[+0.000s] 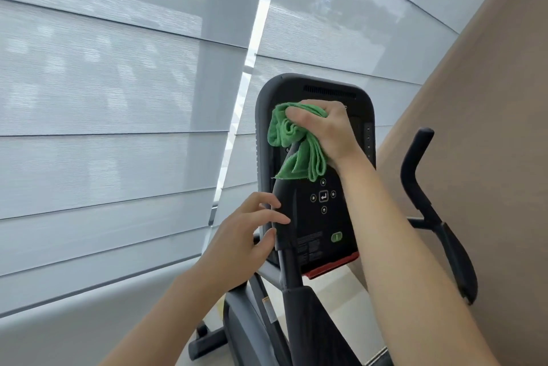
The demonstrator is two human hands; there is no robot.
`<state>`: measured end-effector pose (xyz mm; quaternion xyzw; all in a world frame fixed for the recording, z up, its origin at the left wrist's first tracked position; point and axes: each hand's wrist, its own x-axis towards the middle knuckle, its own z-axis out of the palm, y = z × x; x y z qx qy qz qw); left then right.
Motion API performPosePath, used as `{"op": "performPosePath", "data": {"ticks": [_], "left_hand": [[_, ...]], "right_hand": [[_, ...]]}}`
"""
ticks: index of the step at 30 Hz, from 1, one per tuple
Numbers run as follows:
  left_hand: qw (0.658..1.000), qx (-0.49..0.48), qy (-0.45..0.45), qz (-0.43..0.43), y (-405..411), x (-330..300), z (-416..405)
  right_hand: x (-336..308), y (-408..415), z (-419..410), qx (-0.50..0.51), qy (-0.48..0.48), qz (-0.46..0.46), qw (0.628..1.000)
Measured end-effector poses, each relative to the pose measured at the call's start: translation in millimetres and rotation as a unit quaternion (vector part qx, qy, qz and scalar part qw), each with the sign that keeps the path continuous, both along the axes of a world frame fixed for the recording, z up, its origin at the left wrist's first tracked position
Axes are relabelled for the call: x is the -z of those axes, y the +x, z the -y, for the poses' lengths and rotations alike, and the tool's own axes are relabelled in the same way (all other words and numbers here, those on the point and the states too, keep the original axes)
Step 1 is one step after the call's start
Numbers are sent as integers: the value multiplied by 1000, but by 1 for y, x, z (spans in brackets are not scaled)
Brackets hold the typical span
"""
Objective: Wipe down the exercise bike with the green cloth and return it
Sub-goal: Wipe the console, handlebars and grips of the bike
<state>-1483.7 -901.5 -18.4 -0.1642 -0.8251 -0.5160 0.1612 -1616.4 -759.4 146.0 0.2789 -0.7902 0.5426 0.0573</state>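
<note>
Right forearm (415,262) nearest, crossing lower right. Right hand (326,131) grips bunched cloth (296,146) against upper console (314,175). Left hand (246,232), fingers straight, steadies near handlebar (286,211). Step: wiping bike screen. Next: likely sweep down over buttons, light pressure.

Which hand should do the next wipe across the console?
Right. The right hand grips the crumpled green cloth against the black bike console; the left hand just rests its fingers on the near black handlebar grip.
</note>
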Motion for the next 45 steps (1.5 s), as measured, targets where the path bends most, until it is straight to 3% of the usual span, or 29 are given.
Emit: {"op": "performPosePath", "data": {"ticks": [2, 4, 7, 10, 12, 15, 17, 20, 22, 24, 27, 30, 31, 33, 34, 36, 38, 40, 42, 45], "left_hand": [[1000, -4, 1, 2, 2, 0, -1], [1000, -6, -3, 3, 3, 1, -2], [1000, -13, -11, 6, 4, 0, -3], [1000, -12, -14, 3, 5, 1, -4], [1000, -17, -15, -7, 4, 2, -5], [999, -26, -8, -20, 2, 2, -8], [999, -28, -4, -26, 2, 2, -9], [999, -31, -5, -33, 5, 3, -9], [999, -32, -11, -33, 7, 3, -9], [999, -32, -16, -32, 9, 3, -9], [999, -32, -20, -24, 8, 3, -8], [999, -27, -12, -16, 8, 3, -8], [1000, -27, -7, -14, 8, 2, -9], [1000, -26, 2, -11, 7, 1, -10], [1000, -26, 4, -10, 6, 1, -10], [999, -29, 2, -14, 6, 1, -11], [999, -36, 2, -16, 7, 1, -10], [999, -38, 0, -10, 11, 0, -10], [999, -31, -9, 4, 17, -1, -8], [999, -9, -8, 35, 23, -1, 0]], "right_hand": [[17, 3, 7, 59, -90, -35, 994], [36, 10, 22, 180, -88, -141, 970], [50, 18, 37, 331, 52, -304, 892], [41, 18, 38, 370, 241, -332, 834], [22, 18, 32, 328, 334, -278, 839], [-7, 12, 19, 200, 370, -176, 890], [-13, 7, 6, 85, 288, -91, 950], [-2, 3, -5, -3, 33, 8, 999], [13, 4, 0, 30, -91, 2, 995], [30, 9, 13, 122, -142, -65, 980], [55, 17, 34, 292, -35, -265, 918], [58, 14, 33, 314, 113, -376, 864], [51, 8, 24, 274, 144, -378, 872], [26, 2, 1, 133, 174, -281, 935], [14, 1, -8, 60, 155, -188, 968], [6, 1, -14, -2, 71, -82, 994], [19, 6, -3, 39, -14, -118, 992], [43, 14, 12, 124, -48, -213, 968], [59, 19, 20, 208, -10, -286, 935], [66, 28, 15, 224, 85, -347, 906]]}}
